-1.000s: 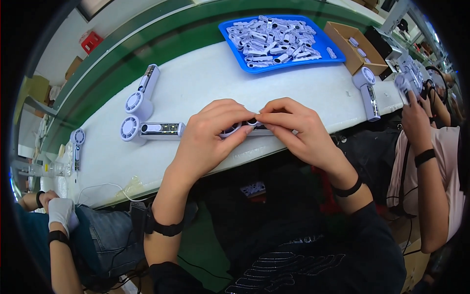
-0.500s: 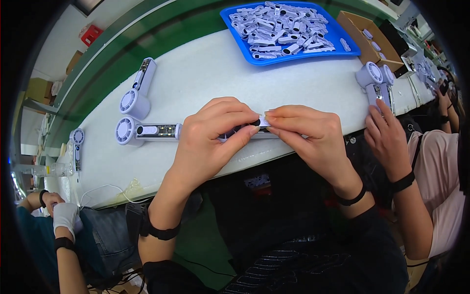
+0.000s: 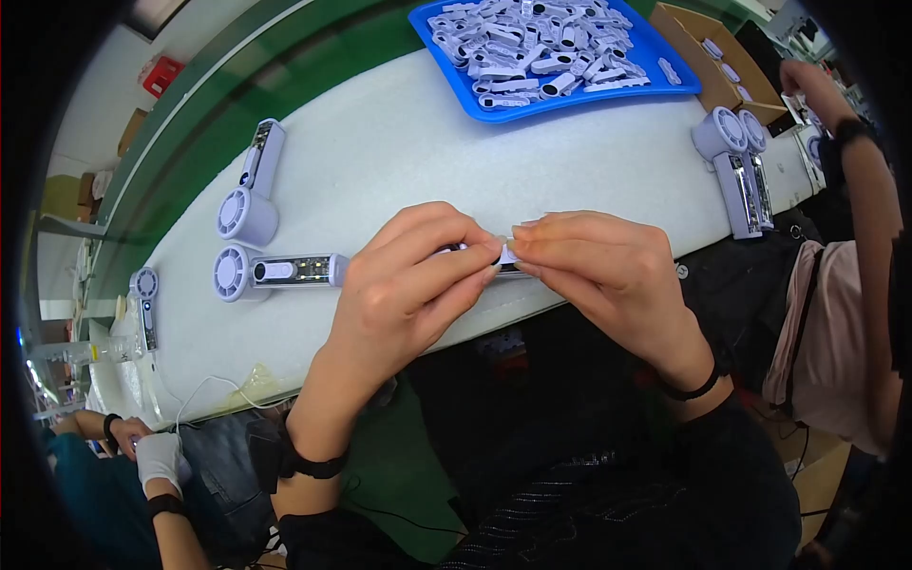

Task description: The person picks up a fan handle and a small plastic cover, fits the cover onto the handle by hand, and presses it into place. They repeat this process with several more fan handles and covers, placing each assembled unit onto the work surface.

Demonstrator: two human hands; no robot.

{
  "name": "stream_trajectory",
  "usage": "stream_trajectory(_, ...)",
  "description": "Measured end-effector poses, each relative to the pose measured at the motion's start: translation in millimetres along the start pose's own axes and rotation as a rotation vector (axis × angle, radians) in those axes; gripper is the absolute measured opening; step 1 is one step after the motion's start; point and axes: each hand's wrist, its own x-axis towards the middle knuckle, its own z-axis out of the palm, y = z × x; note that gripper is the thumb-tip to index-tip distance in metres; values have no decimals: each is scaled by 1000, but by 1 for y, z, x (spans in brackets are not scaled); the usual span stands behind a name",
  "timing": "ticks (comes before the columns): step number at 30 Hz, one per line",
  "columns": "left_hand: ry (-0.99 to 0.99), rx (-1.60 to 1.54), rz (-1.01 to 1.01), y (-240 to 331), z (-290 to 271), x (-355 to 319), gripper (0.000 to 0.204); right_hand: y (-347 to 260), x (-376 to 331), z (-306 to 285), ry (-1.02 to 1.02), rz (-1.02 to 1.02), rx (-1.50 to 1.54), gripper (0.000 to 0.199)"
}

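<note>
Both hands are pinched on one small pale part (image 3: 502, 256) at frame centre, over the front edge of the white bench (image 3: 399, 161): left hand (image 3: 418, 275) clamps it from 9 o'clock, right hand (image 3: 598, 266) closes thumb and forefinger on its end from 3 o'clock. Most of the part is hidden by fingers, so I can't tell what the fingertips are working on. Risks as I judge them: the part sits right above the bench lip, so a slipped pinch would drop it into the lap or to the floor; the grip is fingertip-only on a small smooth piece, so twisting could make it pop out; the hands block the view of the seam, so misalignment would be easy to miss. Counts: two open-backed handheld fans at 9 o'clock of the hands, the near fan (image 3: 275, 272) lying flat and the far fan (image 3: 251, 186) at about 10 o'clock; a third small fan (image 3: 144, 302) out at the bench's left end; two more fans (image 3: 733, 161) side by side at 2 o'clock, near a neighbour's arm (image 3: 860, 180). One blue tray (image 3: 579, 98) at 12 o'clock, heaped with pale parts, too many and too overlapped to count. One cardboard box (image 3: 703, 43) at 1 o'clock of it. Another worker's gloved hand (image 3: 157, 458) at 7 o'clock.
</note>
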Motion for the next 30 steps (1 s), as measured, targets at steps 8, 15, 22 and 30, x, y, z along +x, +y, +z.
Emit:
stream_trajectory(8, -16, -4, 31, -6, -1, -1, 25, 0, 1, 3, -6, -11, -6, 22)
stream_trajectory(15, 19, 21, 97, -10, 4, 0, 28, 14, 6, -2, -30, -149, -8, 20)
stream_trajectory(22, -18, 19, 82, -13, -1, 0, 29, 7, 8, 1, -30, -151, -74, 22)
stream_trajectory(30, 9, 48, 100, -10, 4, -2, 30, 0, 4, -2, -69, -116, -129, 26)
